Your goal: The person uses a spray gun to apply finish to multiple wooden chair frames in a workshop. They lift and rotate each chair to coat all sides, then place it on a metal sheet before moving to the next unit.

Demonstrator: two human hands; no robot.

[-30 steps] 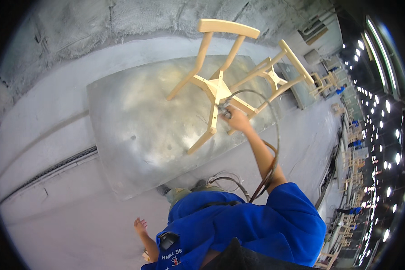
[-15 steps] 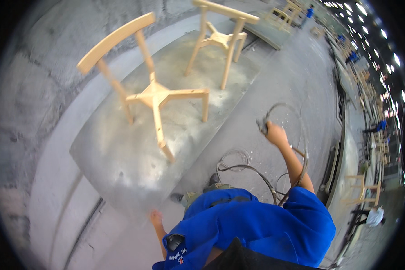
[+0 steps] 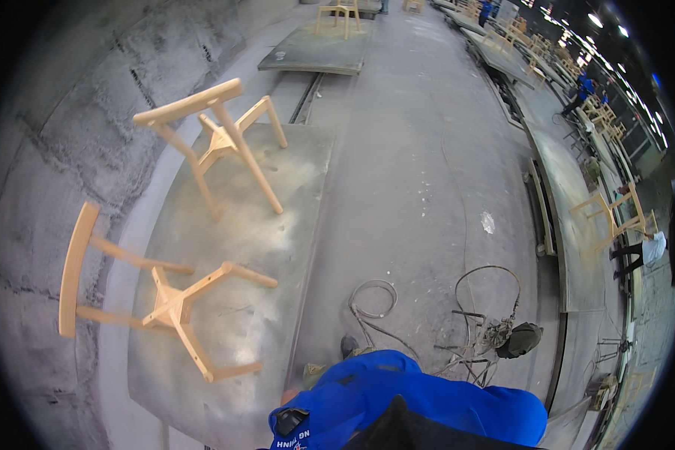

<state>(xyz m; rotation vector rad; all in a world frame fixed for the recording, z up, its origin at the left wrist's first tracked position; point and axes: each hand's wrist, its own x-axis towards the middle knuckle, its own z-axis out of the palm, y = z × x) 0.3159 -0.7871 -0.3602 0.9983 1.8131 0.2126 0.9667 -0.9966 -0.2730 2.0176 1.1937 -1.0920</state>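
Observation:
Two pale wooden chair frames without seats are to my left on a grey metal platform (image 3: pixel 270 225). The nearer chair frame (image 3: pixel 171 306) has a curved backrest that reaches past the platform's wall side. Beyond it is the second chair frame (image 3: pixel 219 141). Only a small patch of my left hand (image 3: pixel 288 395) shows beside my blue shirt, close to the platform's near edge; its fingers are hidden. My right hand is out of sight, and so is whatever it may hold.
Coiled hose (image 3: pixel 375 300) lies on the floor ahead. A metal stand (image 3: pixel 476 337) with hose and a dark cover (image 3: pixel 519 340) is at right. Another platform (image 3: pixel 315 52) stands farther ahead. Along the right are more platforms, a wooden chair (image 3: pixel 615 217) and several people.
My view has turned right, so the chairs appear farther left. My right hand, earlier gripping a hose-fed tool resembling a spray gun, has left the picture. Most of my left hand is now hidden.

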